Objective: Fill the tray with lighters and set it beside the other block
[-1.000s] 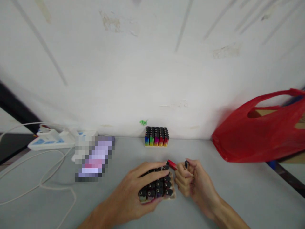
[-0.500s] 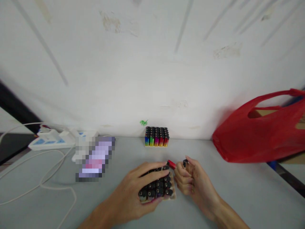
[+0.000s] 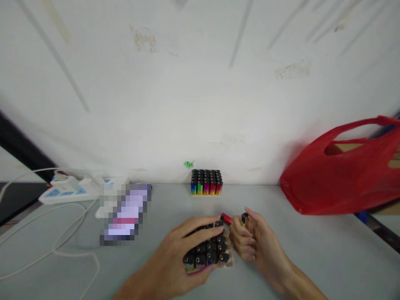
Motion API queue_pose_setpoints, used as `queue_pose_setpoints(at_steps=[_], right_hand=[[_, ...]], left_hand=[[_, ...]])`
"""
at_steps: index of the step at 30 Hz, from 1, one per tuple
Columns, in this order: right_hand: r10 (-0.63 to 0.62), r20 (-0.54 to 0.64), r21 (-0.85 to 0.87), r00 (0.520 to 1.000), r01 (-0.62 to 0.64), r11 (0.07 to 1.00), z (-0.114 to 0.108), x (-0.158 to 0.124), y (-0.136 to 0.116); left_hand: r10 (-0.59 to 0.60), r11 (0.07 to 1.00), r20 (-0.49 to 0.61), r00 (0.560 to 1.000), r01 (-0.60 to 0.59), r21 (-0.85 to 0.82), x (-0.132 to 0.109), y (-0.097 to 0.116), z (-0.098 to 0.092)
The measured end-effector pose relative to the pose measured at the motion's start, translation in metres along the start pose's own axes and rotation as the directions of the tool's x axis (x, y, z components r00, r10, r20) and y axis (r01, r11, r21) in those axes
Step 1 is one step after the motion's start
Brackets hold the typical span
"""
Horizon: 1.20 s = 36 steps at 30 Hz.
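My left hand (image 3: 179, 254) is spread over a clear tray (image 3: 230, 257) of black-topped lighters (image 3: 211, 248), its fingers and thumb gripping the group from both sides. The palm hides part of them. To the right, my right hand (image 3: 251, 239) is closed round a lighter, whose black top (image 3: 244, 217) shows between thumb and forefinger; its body is hidden in the fist. A red lighter (image 3: 226, 218) lies on its side between the two hands, close to the right knuckles. Whether it touches them I cannot tell.
A second block of upright rainbow-coloured lighters (image 3: 206, 187) stands against the wall. On the left are a power strip (image 3: 117, 181) with plugs, white cables (image 3: 75, 252) and a blurred phone (image 3: 128, 212). A red plastic bag (image 3: 340, 179) sits at the right.
The whole view has shifted slightly, so the things on the table appear a little lower. Both hands keep nearly the same pose and hold.
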State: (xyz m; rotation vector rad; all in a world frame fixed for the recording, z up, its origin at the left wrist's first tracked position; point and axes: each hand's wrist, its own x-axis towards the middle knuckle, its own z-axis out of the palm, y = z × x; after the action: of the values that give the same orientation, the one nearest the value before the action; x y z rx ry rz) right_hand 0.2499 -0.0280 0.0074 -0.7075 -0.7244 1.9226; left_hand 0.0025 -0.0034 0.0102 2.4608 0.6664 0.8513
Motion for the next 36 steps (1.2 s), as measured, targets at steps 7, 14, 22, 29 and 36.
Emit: queue_pose_setpoints(at_steps=[7,14,22,29,36], right_hand=[[-0.04,0.001,0.003,0.999,0.04,0.999,0.001,0.0,-0.003],[-0.167,-0.117,-0.137,0.979,0.151,0.979,0.01,-0.005,0.002],[-0.337,-0.088,-0.507,0.937,0.249,0.825,0.008,-0.007,-0.005],[-0.293,-0.086,-0.559,0.952,0.197,0.805,0.013,-0.009,-0.013],[-0.376,-0.127,-0.723,0.918,0.174,0.668,0.001,-0.011,-0.015]], left_hand=[[-0.005,1.0,0.013,1.0,0.005,-0.008,-0.002,0.0,0.0],[0.004,1.0,-0.004,1.0,-0.004,0.0,0.0,0.004,0.0],[-0.033,0.999,0.039,0.999,0.032,0.029,-0.005,0.0,0.0],[-0.005,1.0,0.037,0.999,0.005,0.003,-0.001,0.0,-0.001],[-0.001,1.0,0.02,1.0,0.0,0.012,0.0,0.001,-0.004]])
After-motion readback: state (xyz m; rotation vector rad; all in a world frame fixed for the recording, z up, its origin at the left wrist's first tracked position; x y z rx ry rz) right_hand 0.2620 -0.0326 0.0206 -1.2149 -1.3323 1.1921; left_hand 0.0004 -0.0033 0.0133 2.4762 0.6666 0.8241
